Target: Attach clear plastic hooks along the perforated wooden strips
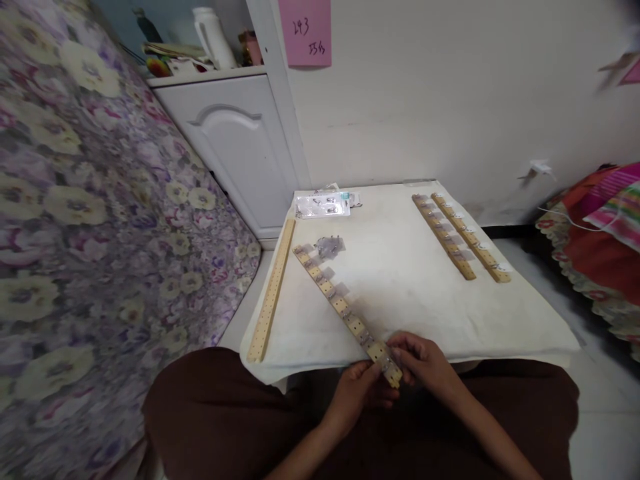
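A narrow wooden strip (340,305) with punched holes slants across the front of the table, its near end out over the edge. Small metal pieces and clear plastic tabs sit along it at intervals. My left hand (361,385) grips the near end from the left, thumb on top and fingers beneath. On the other side, my right hand (417,358) has its fingers closed at the strip's right edge, beside the metal piece nearest me; any small part between them is hidden. Past the strip's far end lies a small heap of clear plastic and metal pieces (330,247).
A bare wooden strip (273,293) lies along the left edge of the cloth-covered table (400,267). Two strips fitted with pieces (443,233) lie at the right. Clear packaging (323,205) is at the back left. A flowered curtain (125,267) hangs at the left.
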A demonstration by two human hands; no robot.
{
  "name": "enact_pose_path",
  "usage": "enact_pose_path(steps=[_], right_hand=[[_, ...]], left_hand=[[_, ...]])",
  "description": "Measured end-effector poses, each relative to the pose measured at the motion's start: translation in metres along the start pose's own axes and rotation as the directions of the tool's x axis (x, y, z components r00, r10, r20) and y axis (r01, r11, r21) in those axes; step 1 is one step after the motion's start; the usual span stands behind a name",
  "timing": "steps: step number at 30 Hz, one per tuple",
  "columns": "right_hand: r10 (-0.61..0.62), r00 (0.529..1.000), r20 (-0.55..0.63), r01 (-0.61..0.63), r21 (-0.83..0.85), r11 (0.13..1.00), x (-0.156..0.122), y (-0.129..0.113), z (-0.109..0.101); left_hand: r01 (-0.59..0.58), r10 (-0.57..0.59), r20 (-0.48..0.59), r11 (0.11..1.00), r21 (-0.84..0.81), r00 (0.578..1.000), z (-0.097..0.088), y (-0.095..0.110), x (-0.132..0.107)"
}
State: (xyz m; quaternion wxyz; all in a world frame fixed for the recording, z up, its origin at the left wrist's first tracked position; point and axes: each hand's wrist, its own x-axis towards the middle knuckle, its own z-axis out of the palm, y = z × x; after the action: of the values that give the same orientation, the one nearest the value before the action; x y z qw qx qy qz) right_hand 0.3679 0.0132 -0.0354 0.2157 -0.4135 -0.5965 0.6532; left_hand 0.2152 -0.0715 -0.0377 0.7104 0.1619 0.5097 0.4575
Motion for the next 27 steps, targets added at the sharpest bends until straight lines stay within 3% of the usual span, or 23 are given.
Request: enact_pose_path(steps=[27], right_hand=[[0.017, 1.0, -0.019, -0.016, 0.042, 0.999, 0.0003, 0.002, 0.0006]], left_hand=[[0.007, -0.007, -0.026, 1.0, -0.022, 1.0, 0.0026, 0.0, 0.0034]])
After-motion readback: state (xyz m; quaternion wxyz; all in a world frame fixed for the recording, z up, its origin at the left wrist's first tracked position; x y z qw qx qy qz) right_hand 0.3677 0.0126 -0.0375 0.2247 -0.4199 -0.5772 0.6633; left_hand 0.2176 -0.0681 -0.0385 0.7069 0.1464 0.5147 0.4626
